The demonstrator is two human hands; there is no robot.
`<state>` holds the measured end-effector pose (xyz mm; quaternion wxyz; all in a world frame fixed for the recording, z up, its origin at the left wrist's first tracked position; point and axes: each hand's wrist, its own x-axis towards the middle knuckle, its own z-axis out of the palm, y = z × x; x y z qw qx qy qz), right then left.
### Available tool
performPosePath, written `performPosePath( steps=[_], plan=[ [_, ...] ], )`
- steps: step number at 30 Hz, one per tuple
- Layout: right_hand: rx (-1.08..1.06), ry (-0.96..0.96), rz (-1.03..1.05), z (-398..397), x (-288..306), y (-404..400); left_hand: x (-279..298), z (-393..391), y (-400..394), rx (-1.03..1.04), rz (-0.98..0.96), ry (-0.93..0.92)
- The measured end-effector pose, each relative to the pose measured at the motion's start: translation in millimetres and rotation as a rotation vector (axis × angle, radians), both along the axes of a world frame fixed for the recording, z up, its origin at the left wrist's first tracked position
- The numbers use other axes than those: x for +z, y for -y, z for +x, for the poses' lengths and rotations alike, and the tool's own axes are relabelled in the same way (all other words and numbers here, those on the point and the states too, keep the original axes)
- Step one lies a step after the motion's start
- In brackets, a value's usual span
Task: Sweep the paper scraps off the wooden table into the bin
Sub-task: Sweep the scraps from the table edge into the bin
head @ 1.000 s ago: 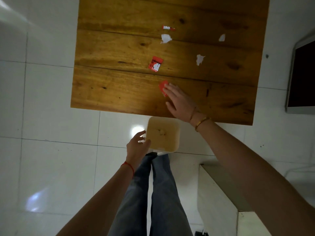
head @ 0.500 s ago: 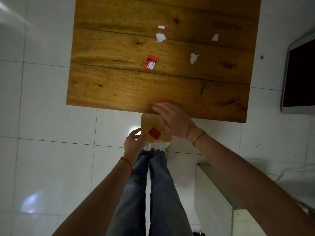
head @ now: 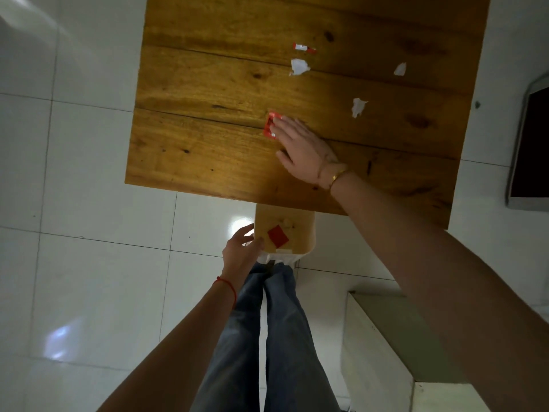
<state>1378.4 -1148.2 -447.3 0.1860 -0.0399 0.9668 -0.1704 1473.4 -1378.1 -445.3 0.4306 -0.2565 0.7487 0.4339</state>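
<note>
My right hand (head: 303, 150) lies flat on the wooden table (head: 208, 120), fingers spread, its fingertips resting on a red printed scrap (head: 269, 125). Farther back lie a red-and-white scrap (head: 303, 48) and three white scraps (head: 299, 66) (head: 400, 69) (head: 358, 106). My left hand (head: 241, 250) grips the left rim of a small beige bin (head: 306, 230) held just below the table's near edge. A red square scrap (head: 277, 236) lies inside the bin.
White floor tiles (head: 89, 278) surround the table. A pale low cabinet or bench (head: 383, 346) stands at the lower right. A dark screen with a light frame (head: 531, 150) sits at the right edge. My jeans-clad legs (head: 267, 337) are under the bin.
My right hand swept a red scrap over the table's edge into the bin, then reached back onto the table and landed on the printed red scrap.
</note>
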Motion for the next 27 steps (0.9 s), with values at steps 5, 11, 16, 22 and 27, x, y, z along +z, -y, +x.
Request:
performPosePath(
  steps=[5, 11, 16, 22, 27],
  plan=[
    [0.219, -0.02, -0.003, 70.8, 3.2, 24.1, 2.0, -1.2, -0.1, -0.038, -0.014, 0.005],
    [0.297, 0.005, -0.196, 148.0, 1.5, 50.0, 7.1, 4.2, -0.4, -0.035, 0.002, 0.008],
    [-0.039, -0.103, -0.139, 138.4, 2.5, 28.9, 7.5, 9.7, -3.6, -0.09, -0.008, -0.01],
    [-0.501, -0.13, 0.037, 69.4, 5.2, -54.2, 6.7, 14.4, -17.5, -0.13, -0.002, -0.007],
    [-0.531, 0.005, 0.009, 44.0, -2.7, -90.4, 2.7, 16.3, -29.1, -0.126, -0.003, 0.018]
  ],
)
